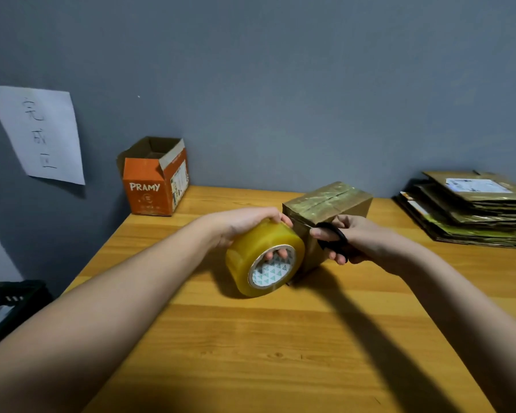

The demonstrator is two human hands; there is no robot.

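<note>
A tape roll and scissors held beside a taped carton
The roll is gripped by the left hand, fingers inside its core; the scissors' handles are clasped by the right hand

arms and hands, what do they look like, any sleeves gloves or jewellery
Two bare hands, left hand and right hand, without gloves. The left forearm and right forearm are bare to the frame's edge: no sleeve, watch, bracelet or ring shows.
</note>
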